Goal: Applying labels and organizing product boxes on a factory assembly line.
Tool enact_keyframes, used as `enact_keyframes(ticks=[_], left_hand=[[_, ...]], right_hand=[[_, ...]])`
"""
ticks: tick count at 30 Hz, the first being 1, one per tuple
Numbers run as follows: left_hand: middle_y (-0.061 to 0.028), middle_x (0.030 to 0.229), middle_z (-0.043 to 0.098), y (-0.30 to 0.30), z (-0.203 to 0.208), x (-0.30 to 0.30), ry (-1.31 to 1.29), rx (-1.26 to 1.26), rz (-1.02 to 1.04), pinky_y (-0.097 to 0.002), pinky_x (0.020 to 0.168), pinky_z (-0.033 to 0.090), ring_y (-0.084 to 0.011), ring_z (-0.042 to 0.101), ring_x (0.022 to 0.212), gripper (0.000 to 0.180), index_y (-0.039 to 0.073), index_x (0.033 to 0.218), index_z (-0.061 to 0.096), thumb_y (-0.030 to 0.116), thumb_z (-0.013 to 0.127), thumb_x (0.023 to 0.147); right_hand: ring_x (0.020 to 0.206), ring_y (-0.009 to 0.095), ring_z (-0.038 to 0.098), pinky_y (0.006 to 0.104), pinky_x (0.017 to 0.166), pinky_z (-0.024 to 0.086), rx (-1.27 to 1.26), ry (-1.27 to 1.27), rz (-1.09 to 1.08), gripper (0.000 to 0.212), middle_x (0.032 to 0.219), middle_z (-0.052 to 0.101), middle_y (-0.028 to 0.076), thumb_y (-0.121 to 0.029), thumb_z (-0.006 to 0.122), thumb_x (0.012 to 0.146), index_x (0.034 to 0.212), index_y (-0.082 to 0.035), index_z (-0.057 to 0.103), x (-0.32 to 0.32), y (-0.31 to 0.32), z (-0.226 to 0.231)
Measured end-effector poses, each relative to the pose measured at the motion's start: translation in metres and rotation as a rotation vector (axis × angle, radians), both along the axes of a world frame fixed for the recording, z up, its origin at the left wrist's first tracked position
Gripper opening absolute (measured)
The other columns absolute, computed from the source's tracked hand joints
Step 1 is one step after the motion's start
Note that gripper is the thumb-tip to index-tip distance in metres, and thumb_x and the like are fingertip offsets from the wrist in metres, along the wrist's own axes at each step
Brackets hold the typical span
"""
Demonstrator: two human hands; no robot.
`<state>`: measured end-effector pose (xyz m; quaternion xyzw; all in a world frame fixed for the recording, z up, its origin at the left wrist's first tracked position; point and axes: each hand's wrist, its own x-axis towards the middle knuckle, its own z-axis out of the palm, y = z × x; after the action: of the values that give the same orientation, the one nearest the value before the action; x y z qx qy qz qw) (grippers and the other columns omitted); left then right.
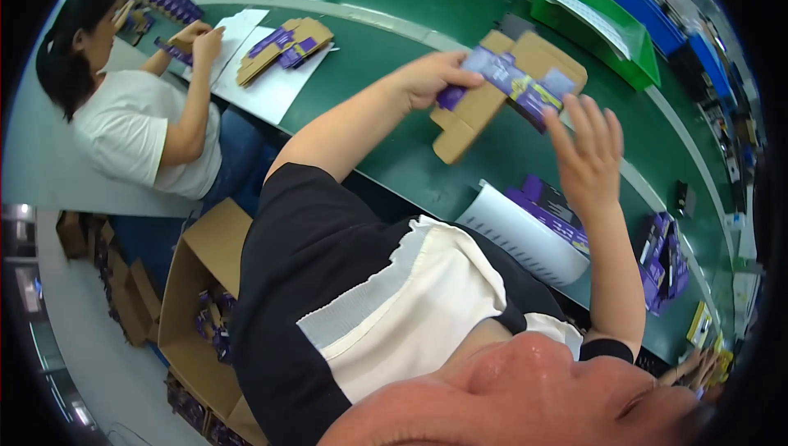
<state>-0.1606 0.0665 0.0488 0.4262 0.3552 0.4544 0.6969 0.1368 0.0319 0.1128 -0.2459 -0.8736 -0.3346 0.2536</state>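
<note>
An unfolded cardboard box blank (525, 85), purple printed with brown inner flaps, is held up over the green table. My left hand (439, 79) is closed on its left end, thumb on top of the printed face. At the other end, my right hand (589, 150) has its fingers stretched out and apart. Its fingertips are by the blank's purple edge; whether they touch it I cannot tell. Below the blank, a white curved holder (525, 237) with slots sits at the table edge, with purple printed cardboard (546, 204) behind it.
A co-worker (139, 118) sits at the left, hands on a small piece. Stacked box blanks (287, 50) lie on white paper (267, 93) between us. A green bin (595, 19) stands far right, and purple packages (661, 261) lie at right. An open carton (201, 282) stands lower left.
</note>
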Motion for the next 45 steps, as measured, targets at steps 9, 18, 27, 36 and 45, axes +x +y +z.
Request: enact_keyframes(ticks=[9,18,27,36,45], left_hand=[[-0.0121,0.125,0.066,-0.036,0.074,-0.306,0.786,0.108,0.598,-0.0375,0.109,0.035,-0.0257,0.06,0.115,0.066,0.007,0.141,0.054,0.015,0.076,0.08],[-0.0123,0.13,0.063,-0.038,0.057,-0.419,0.724,-0.271,0.4,-0.0291,0.106,0.04,-0.0224,0.061,0.113,0.06,0.006,0.144,0.049,0.006,0.065,0.087],[-0.0091,0.131,0.061,-0.008,0.039,-0.443,0.824,-0.359,0.223,-0.0284,0.108,0.036,-0.0206,0.055,0.119,0.057,0.008,0.144,0.051,0.007,0.063,0.088],[-0.0002,0.117,0.065,0.011,-0.005,-0.488,1.023,-0.195,0.044,-0.0405,0.097,0.038,-0.0163,0.056,0.104,0.057,0.02,0.141,0.057,0.013,0.067,0.085],[-0.0095,0.129,0.06,0.038,-0.006,-0.47,1.205,-0.227,0.178,-0.0398,0.102,0.04,-0.0248,0.056,0.114,0.064,0.014,0.144,0.05,0.024,0.071,0.084]], right_hand=[[0.11,0.03,0.058,0.0392,0.099,0.042,-1.19,-0.127,-0.02,0.063,0.123,0.063,0.011,-0.014,0.074,0.075,0.134,-0.009,0.056,0.043,-0.09,0.017],[0.094,0.03,0.062,0.0369,0.088,0.047,-1.322,-0.047,-0.192,0.058,0.105,0.068,0.012,-0.01,0.073,0.075,0.131,-0.008,0.057,0.028,-0.112,0.004],[0.093,0.03,0.062,0.0374,0.087,0.047,-1.278,0.027,-0.209,0.056,0.104,0.067,0.011,-0.011,0.073,0.076,0.129,-0.008,0.058,0.01,-0.114,-0.003],[0.093,0.029,0.058,0.0375,0.087,0.045,-1.156,0.059,-0.242,0.051,0.1,0.063,0.009,-0.016,0.076,0.074,0.122,-0.01,0.06,0.012,-0.117,0.004],[0.094,0.026,0.059,0.036,0.091,0.042,-1.103,0.233,-0.357,0.045,0.103,0.066,0.006,-0.015,0.076,0.074,0.116,-0.01,0.063,0.061,-0.147,-0.013]])
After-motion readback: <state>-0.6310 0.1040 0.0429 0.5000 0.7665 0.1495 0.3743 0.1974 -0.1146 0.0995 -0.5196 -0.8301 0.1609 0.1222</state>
